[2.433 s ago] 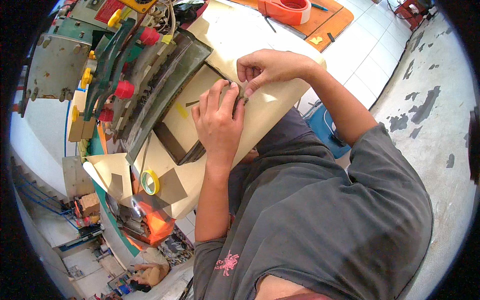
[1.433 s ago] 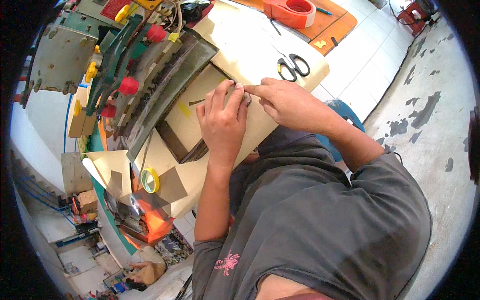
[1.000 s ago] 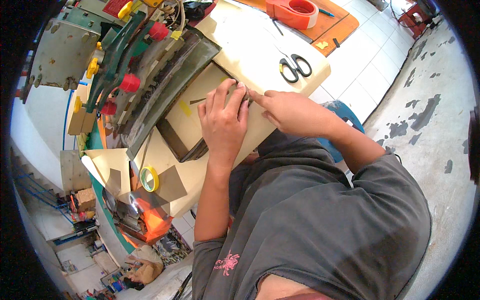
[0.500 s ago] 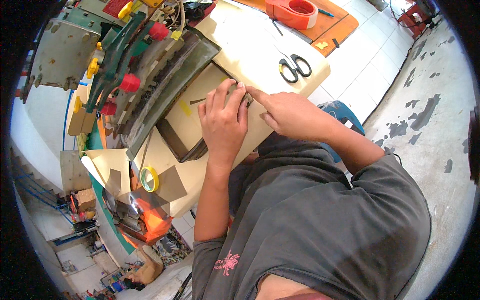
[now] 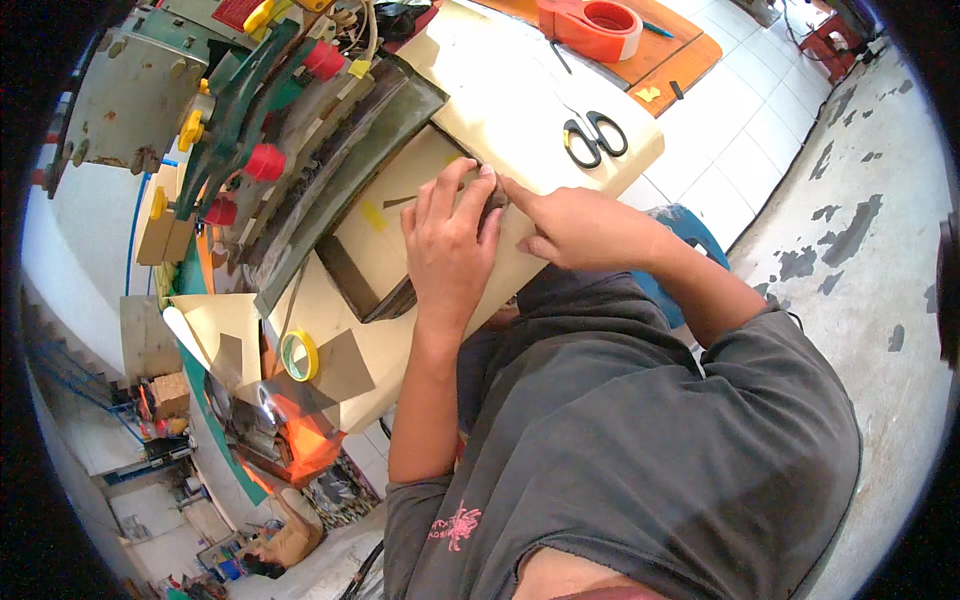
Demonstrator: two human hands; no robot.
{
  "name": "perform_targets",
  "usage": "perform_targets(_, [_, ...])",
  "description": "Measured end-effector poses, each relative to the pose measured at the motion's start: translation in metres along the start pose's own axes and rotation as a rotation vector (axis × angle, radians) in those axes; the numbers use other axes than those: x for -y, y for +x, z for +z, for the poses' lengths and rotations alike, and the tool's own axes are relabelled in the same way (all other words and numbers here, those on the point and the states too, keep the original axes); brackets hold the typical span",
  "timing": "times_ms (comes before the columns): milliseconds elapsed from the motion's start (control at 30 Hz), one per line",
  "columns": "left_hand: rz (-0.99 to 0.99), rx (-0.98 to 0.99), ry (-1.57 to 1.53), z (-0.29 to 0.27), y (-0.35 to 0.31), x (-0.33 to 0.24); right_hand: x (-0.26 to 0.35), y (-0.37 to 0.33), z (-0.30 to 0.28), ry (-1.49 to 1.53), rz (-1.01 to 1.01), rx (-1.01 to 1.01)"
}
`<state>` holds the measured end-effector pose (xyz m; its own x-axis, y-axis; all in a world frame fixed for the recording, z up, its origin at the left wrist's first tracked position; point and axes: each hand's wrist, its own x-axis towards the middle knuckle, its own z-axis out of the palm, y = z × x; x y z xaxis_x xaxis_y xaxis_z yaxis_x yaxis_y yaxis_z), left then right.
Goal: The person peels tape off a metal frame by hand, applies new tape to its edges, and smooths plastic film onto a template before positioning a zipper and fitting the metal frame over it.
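Intently, you bend over a cream-papered worktable [image 5: 620, 185], your left hand [image 5: 447, 240] closed on the near right corner of a dark, open rectangular frame [image 5: 345, 272], fingers over its rim and thumb against its outer side. Your right hand [image 5: 590, 230] points its index finger at that same corner, its tip just beside your left fingertips; the other fingers curl under, and whether they pinch anything cannot be told. The frame lies flat on the paper, between you and a long, dark olive bar [image 5: 350, 180] that runs along a green machine with red knobs [image 5: 240, 115]. Beyond your right hand rest scissors with black-and-yellow handles [image 5: 598, 150]; farther off, a red-orange tape dispenser [image 5: 622, 45] sits on an orange wooden board [image 5: 690, 50]. To your left lies a yellow tape roll [image 5: 313, 355], beside a grey-brown flat sheet [image 5: 347, 365].
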<state>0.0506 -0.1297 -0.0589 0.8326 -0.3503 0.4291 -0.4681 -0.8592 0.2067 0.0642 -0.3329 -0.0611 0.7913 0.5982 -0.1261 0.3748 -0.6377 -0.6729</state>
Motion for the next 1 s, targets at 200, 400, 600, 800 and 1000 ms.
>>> perform_targets(200, [0.032, -0.014, 0.004, 0.000, -0.001, 0.003, 0.015, -0.013, -0.002, -0.087, 0.074, 0.051])
perform_targets(400, [0.010, -0.008, -0.153, -0.002, 0.000, 0.004, 0.001, -0.008, -0.003, -0.106, 0.017, -0.306])
perform_targets(600, [0.025, 0.002, -0.202, -0.004, -0.002, 0.008, 0.023, -0.014, 0.006, -0.060, 0.003, -0.182])
perform_targets(800, [0.022, 0.017, -0.249, -0.006, -0.001, 0.007, 0.026, -0.013, 0.009, -0.022, -0.003, -0.171])
perform_targets(1000, [0.014, -0.016, -0.262, -0.006, -0.001, 0.005, -0.001, 0.004, 0.002, 0.137, -0.051, -0.135])
